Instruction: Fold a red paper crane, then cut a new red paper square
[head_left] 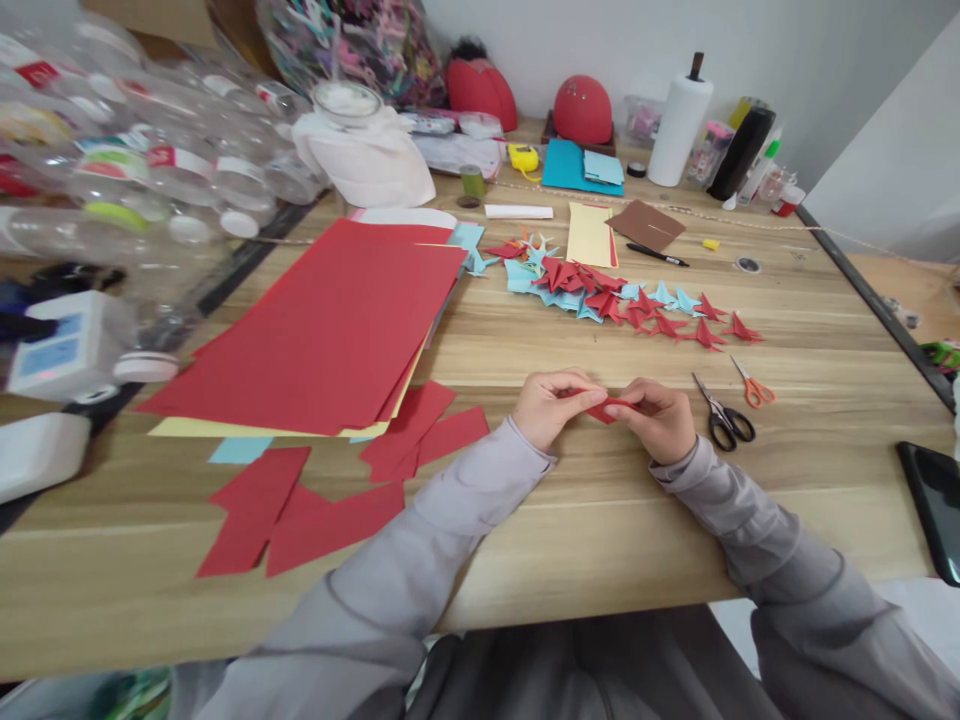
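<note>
A small piece of folded red paper [602,411] is held by the fingers of both the left hand [550,408] and the right hand [663,418] over the wooden table [585,540]. Beyond them, red and light-blue folded paper figures [581,284] are clustered, while black-handled scissors [721,412] and orange-handled scissors [752,384] are laid beside the right hand. To the left, large red sheets [330,320] are stacked, with cut red pieces [337,525] scattered nearby.

Right of the red paper stack [322,330], the left hand [553,408] and right hand [666,420] partly hide a folded red paper [602,411]. Beneath the stack: light-blue paper [241,450], partly covered. Left of it: plastic bottles [176,168], blurred, some leaving my view. Far right of it: smartphone [932,510], cut off.
</note>
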